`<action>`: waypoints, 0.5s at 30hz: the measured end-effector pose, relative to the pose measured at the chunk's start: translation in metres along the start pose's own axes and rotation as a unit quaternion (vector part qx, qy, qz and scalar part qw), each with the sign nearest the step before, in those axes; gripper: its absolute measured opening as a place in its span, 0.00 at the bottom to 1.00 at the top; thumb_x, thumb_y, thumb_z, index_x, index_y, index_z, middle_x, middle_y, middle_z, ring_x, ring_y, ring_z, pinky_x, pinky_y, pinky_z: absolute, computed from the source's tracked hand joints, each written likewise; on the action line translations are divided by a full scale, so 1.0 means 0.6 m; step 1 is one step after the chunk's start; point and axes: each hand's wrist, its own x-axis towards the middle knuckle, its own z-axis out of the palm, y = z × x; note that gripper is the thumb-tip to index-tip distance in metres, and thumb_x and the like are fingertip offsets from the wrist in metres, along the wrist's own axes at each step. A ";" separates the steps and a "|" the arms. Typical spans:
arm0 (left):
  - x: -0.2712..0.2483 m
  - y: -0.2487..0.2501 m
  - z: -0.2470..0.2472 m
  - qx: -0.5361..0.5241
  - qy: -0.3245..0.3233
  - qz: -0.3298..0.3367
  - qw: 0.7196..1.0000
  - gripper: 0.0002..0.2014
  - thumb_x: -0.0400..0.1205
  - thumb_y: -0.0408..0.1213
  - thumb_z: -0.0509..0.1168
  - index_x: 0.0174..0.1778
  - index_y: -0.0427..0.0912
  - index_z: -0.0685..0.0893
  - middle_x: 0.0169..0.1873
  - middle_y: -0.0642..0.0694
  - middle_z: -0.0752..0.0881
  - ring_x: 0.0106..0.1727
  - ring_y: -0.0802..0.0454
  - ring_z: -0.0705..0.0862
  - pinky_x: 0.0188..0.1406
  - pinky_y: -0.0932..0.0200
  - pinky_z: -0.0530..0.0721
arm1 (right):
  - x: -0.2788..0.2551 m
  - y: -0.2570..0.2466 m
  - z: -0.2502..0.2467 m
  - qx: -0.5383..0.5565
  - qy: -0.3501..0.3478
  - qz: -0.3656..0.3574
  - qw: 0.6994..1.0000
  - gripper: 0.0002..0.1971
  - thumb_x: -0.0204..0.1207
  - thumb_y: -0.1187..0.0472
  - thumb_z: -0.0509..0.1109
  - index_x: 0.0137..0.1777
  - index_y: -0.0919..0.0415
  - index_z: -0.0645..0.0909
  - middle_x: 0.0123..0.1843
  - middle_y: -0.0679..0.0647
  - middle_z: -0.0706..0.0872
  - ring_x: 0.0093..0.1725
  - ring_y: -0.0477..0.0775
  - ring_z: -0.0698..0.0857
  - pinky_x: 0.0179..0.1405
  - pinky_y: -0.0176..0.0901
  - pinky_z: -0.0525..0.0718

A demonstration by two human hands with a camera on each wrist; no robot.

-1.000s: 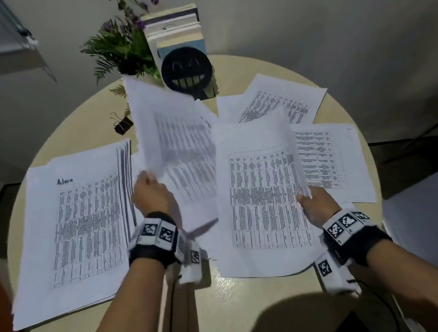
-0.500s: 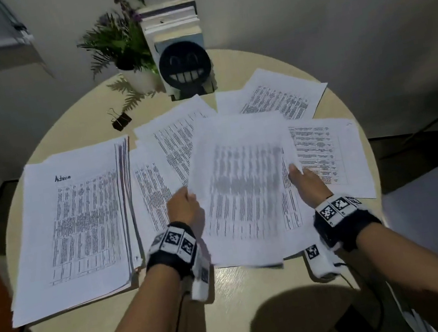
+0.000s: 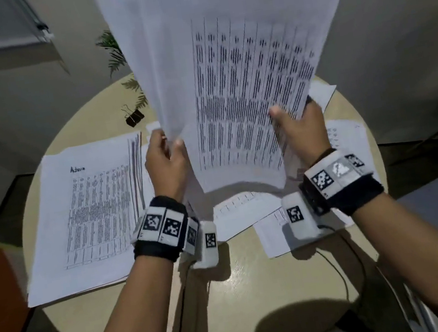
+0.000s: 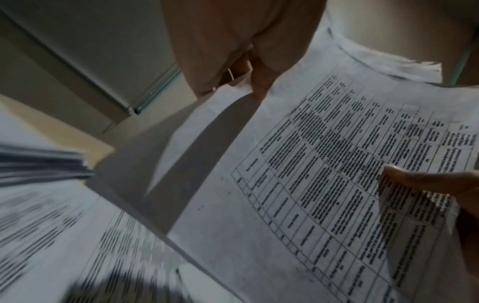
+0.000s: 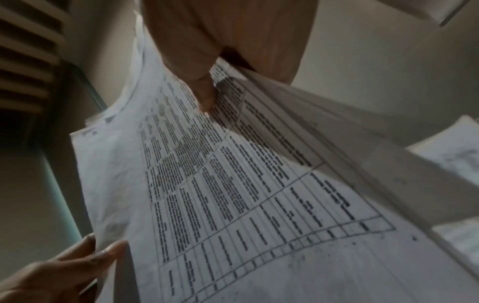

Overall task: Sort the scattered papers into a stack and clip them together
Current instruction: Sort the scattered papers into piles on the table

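Note:
Both hands hold a bundle of printed sheets (image 3: 240, 70) upright above the round table (image 3: 245, 285). My left hand (image 3: 166, 157) pinches its left edge, thumb in front. On the right edge my right hand (image 3: 298, 124) grips with its thumb on the printed face. The wrist views show the held sheets (image 4: 311, 184) (image 5: 233, 194) from below, with the left thumb (image 4: 259, 67) and right thumb (image 5: 202, 90) on them. A thick stack of papers (image 3: 87, 212) lies at the table's left. A black binder clip (image 3: 134, 117) sits at the back left. Loose sheets (image 3: 248, 213) remain under the hands.
A potted fern (image 3: 116, 53) stands at the back of the table, mostly hidden by the raised sheets. More loose sheets (image 3: 349, 145) lie at the right side. Cables (image 3: 340, 270) trail from the wrist units over the front of the table. Walls surround the table.
The sheets that lay flat between my hands have been gathered and lifted upright, close to the camera. Both hands now grip their side edges, hiding the books and most of the plant.

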 end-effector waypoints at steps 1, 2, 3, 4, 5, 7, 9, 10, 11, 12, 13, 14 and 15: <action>0.006 0.015 -0.007 -0.030 0.008 0.014 0.999 0.12 0.81 0.26 0.60 0.40 0.49 0.73 0.34 0.57 0.78 0.35 0.63 0.77 0.38 0.67 0.77 | 0.004 -0.018 0.004 0.022 0.009 -0.022 0.999 0.09 0.77 0.69 0.66 0.53 0.56 0.76 0.42 0.38 0.78 0.37 0.19 0.77 0.32 0.09 0.71; 0.007 0.027 -0.014 -0.052 0.010 0.020 0.998 0.14 0.81 0.26 0.60 0.39 0.52 0.72 0.36 0.57 0.78 0.38 0.62 0.78 0.41 0.64 0.79 | 0.006 -0.027 0.006 0.046 0.014 -0.033 0.998 0.11 0.77 0.68 0.68 0.50 0.51 0.73 0.42 0.35 0.77 0.36 0.16 0.76 0.35 0.09 0.71; 0.005 0.036 -0.020 -0.074 0.007 0.022 0.997 0.14 0.81 0.26 0.60 0.40 0.53 0.72 0.38 0.56 0.79 0.40 0.61 0.79 0.44 0.65 0.81 | 0.004 -0.035 0.010 0.061 0.011 -0.040 0.997 0.14 0.76 0.67 0.69 0.50 0.48 0.72 0.43 0.33 0.76 0.39 0.17 0.76 0.39 0.09 0.72; 0.001 0.038 -0.026 -0.096 0.003 0.017 0.995 0.13 0.81 0.27 0.62 0.42 0.52 0.73 0.40 0.56 0.80 0.41 0.62 0.81 0.45 0.68 0.83 | -0.001 -0.038 0.013 0.069 0.004 -0.044 0.997 0.15 0.74 0.65 0.71 0.50 0.46 0.71 0.45 0.33 0.77 0.43 0.20 0.76 0.42 0.10 0.73; -0.004 0.039 -0.031 -0.115 0.002 0.007 0.993 0.11 0.81 0.28 0.64 0.45 0.51 0.74 0.42 0.56 0.82 0.43 0.63 0.82 0.44 0.69 0.84 | -0.009 -0.038 0.017 0.069 -0.003 -0.042 0.997 0.15 0.73 0.64 0.73 0.49 0.46 0.72 0.45 0.34 0.78 0.43 0.24 0.77 0.43 0.11 0.74; -0.010 0.032 -0.042 -0.139 0.013 -0.017 0.990 0.12 0.77 0.32 0.70 0.49 0.49 0.76 0.44 0.56 0.84 0.45 0.61 0.85 0.46 0.67 0.86 | -0.028 -0.035 0.024 0.056 -0.023 -0.032 0.998 0.13 0.70 0.62 0.75 0.45 0.47 0.74 0.41 0.37 0.79 0.37 0.28 0.79 0.37 0.14 0.77; -0.012 0.029 -0.053 -0.158 0.017 -0.032 0.987 0.15 0.73 0.33 0.74 0.49 0.50 0.78 0.45 0.55 0.85 0.47 0.60 0.87 0.49 0.64 0.87 | -0.043 -0.027 0.031 0.069 -0.041 -0.028 0.996 0.13 0.65 0.57 0.78 0.47 0.55 0.78 0.41 0.42 0.83 0.37 0.36 0.85 0.39 0.23 0.83; -0.011 0.029 -0.058 -0.159 0.015 -0.032 0.987 0.15 0.72 0.32 0.75 0.48 0.51 0.79 0.45 0.55 0.86 0.45 0.63 0.87 0.48 0.66 0.86 | -0.047 -0.023 0.034 0.066 -0.045 -0.024 0.997 0.17 0.63 0.54 0.77 0.50 0.59 0.80 0.42 0.45 0.86 0.40 0.38 0.88 0.41 0.28 0.85; -0.011 0.030 -0.061 -0.160 0.009 -0.029 0.987 0.15 0.71 0.31 0.75 0.47 0.51 0.80 0.44 0.55 0.86 0.42 0.66 0.87 0.46 0.68 0.86 | -0.051 -0.020 0.037 0.060 -0.045 -0.020 0.997 0.19 0.63 0.54 0.77 0.51 0.59 0.80 0.43 0.45 0.87 0.41 0.38 0.88 0.42 0.31 0.87; -0.010 0.031 -0.063 -0.163 0.003 -0.028 0.986 0.14 0.71 0.30 0.75 0.46 0.50 0.80 0.43 0.55 0.86 0.40 0.69 0.87 0.44 0.70 0.85 | -0.053 -0.016 0.041 0.054 -0.043 -0.014 0.998 0.16 0.64 0.56 0.77 0.50 0.58 0.80 0.43 0.45 0.87 0.42 0.38 0.88 0.43 0.31 0.87; -0.010 0.032 -0.065 -0.167 -0.005 -0.031 0.985 0.14 0.71 0.29 0.74 0.47 0.48 0.81 0.42 0.55 0.86 0.39 0.70 0.87 0.43 0.71 0.85 | -0.054 -0.013 0.044 0.051 -0.040 -0.005 0.998 0.11 0.67 0.60 0.77 0.48 0.55 0.80 0.43 0.44 0.86 0.42 0.39 0.87 0.45 0.31 0.86; -0.008 0.033 -0.067 -0.168 -0.010 -0.034 0.985 0.14 0.72 0.29 0.74 0.50 0.44 0.82 0.42 0.54 0.86 0.40 0.68 0.87 0.43 0.72 0.85 | -0.056 -0.014 0.047 0.047 -0.037 0.003 0.998 0.09 0.70 0.63 0.75 0.45 0.52 0.80 0.43 0.43 0.86 0.43 0.40 0.87 0.47 0.32 0.86; -0.006 0.032 -0.070 -0.166 -0.012 -0.040 0.985 0.16 0.72 0.30 0.74 0.54 0.39 0.82 0.43 0.53 0.86 0.42 0.65 0.87 0.44 0.71 0.86 | -0.056 -0.014 0.051 0.038 -0.031 0.008 0.999 0.08 0.72 0.64 0.73 0.43 0.50 0.80 0.42 0.42 0.86 0.44 0.40 0.86 0.49 0.35 0.85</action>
